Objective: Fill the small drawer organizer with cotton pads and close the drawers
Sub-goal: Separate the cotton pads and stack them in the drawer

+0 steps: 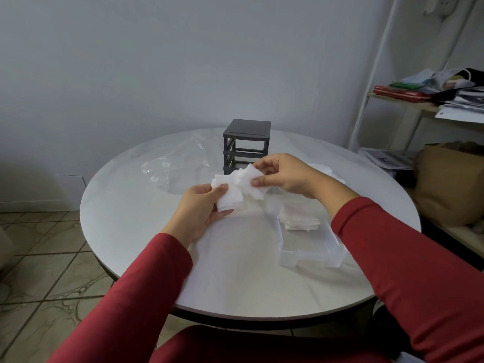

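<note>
Both hands are up over the table (pixel 136 205), mid-centre. Our left hand (pixel 201 205) grips a small stack of cotton pads (pixel 231 199), thumb on top, fingers curled under. Our right hand (pixel 285 176) pinches the fanned-out upper end of the bunch between thumb and fingers. The bunch is in the air, just in front of the organizer frame (pixel 246 142). The frame is dark grey, upright at the table's far side. A clear drawer (pixel 311 254) lies out on the table by our right forearm, apart from the frame, with a pad stack (pixel 300 220) in its far end. A crumpled plastic bag (pixel 172 163) lies left of the frame. We see loose pads (pixel 326 171) behind the right hand, count unclear.
</note>
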